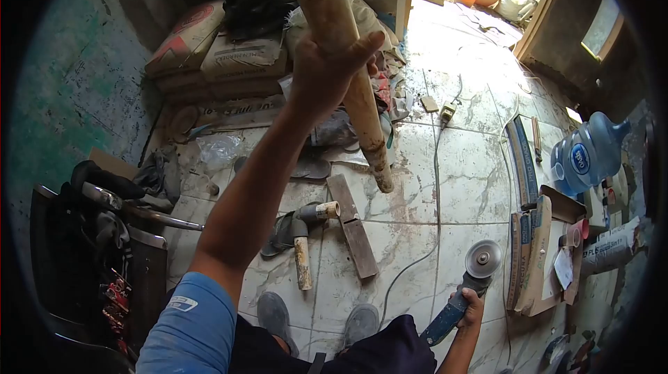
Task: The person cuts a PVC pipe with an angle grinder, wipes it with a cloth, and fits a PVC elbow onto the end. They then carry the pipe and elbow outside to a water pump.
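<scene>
My left hand (323, 75) reaches forward with its fingers wrapped round a long, stained, off-white plastic pipe (369, 120). The pipe slants from the top of the view down to a dirty lower end above the tiles. At the lower right, my right hand (472, 306) is closed on a blue angle grinder (445, 318), near its head. The grinder's round disc (483, 260) faces up, apart from the pipe. Between my feet and the pipe lie a grey pipe elbow (303, 218) with short pipe stubs and a narrow wooden board (353, 228).
A grey cord (437, 186) runs across the tiled floor to a plug connection (447, 114). Filled sacks (243, 57) are stacked at the back left. A dark chair (139, 249) stands at left. A blue water jug (588, 151) and flattened cardboard boxes (532, 256) are at right.
</scene>
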Motion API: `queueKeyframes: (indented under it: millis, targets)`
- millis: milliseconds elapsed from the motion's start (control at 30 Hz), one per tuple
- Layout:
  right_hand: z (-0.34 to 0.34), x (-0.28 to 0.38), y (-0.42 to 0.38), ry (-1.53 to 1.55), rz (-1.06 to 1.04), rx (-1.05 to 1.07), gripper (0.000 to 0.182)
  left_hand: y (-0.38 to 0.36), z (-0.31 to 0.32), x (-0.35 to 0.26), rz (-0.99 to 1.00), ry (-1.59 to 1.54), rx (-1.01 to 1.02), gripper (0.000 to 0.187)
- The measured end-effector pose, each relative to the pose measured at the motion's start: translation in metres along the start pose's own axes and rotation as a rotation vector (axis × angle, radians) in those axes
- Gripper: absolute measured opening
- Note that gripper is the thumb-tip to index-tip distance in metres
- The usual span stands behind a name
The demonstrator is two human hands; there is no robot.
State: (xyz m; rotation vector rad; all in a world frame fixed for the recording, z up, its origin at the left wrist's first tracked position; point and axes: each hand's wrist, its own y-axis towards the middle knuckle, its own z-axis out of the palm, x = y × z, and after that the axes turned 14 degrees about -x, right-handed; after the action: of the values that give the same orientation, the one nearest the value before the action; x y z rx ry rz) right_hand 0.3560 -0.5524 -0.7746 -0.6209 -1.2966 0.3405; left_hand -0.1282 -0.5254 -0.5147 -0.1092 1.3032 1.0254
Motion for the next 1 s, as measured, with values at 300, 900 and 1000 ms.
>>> queueKeyframes:
  millis: [300, 900, 1000]
  targets:
    - [0.025, 0.024, 0.007, -0.179, -0.284, 0.037, 0.072, -0.036, -0.045, -0.003, 0.036, 0.896, 0.521, 0.039]
    - [0.102, -0.032, 0.000, -0.940, -0.416, 0.204, 0.088, -0.256, -0.095, 0.172, -0.663, 1.140, 0.994, 0.045]
    - [0.102, -0.039, 0.000, -0.938, -0.415, 0.200, 0.087, -0.264, -0.101, 0.177, -0.668, 1.129, 1.001, 0.045]
